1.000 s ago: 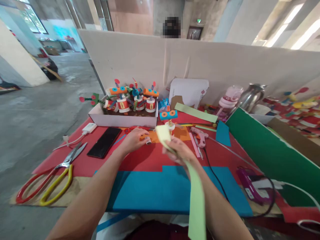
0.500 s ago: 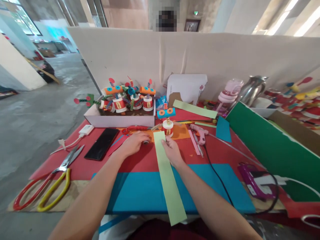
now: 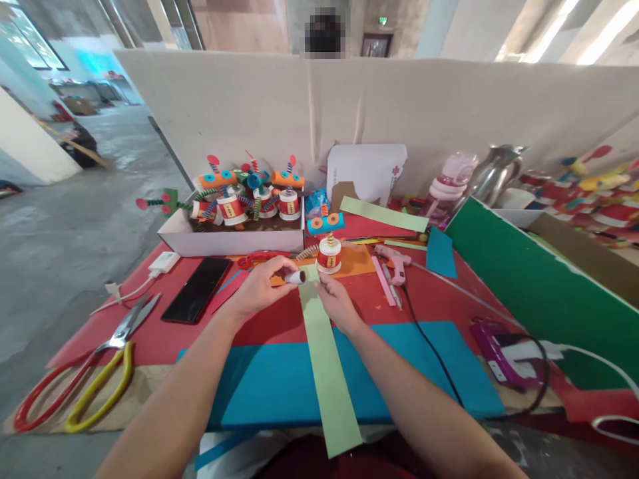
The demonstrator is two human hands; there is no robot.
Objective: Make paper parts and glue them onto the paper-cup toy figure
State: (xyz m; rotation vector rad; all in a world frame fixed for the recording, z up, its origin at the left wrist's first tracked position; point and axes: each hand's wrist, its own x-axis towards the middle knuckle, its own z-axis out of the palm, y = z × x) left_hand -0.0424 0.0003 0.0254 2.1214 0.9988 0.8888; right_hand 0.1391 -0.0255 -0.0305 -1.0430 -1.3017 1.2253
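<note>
A short white cardboard tube (image 3: 295, 277), dark inside at its near end, is pinched in my left hand (image 3: 267, 285) above the far end of a long light-green paper strip (image 3: 324, 362). On the strip's right edge, near that end, my right hand (image 3: 337, 301) closes with thumb and fingers. The strip runs toward me over a blue sheet (image 3: 264, 379) and past the table's front edge. Just beyond my hands stands a paper-cup figure (image 3: 329, 255) with a blue roll head, orange round eyes and a folded-paper arm.
A white box (image 3: 232, 242) at the back left holds several similar figures. To the left lie a black phone (image 3: 196, 291) and large scissors (image 3: 118, 342). A pink glue gun (image 3: 395, 261), its black cable and a purple power strip (image 3: 499, 356) are on the right, beside a green box (image 3: 544, 293).
My left hand has lifted the tube and brought it right, over the strip's far end. That end now lies lower, and my right hand stays at its edge.
</note>
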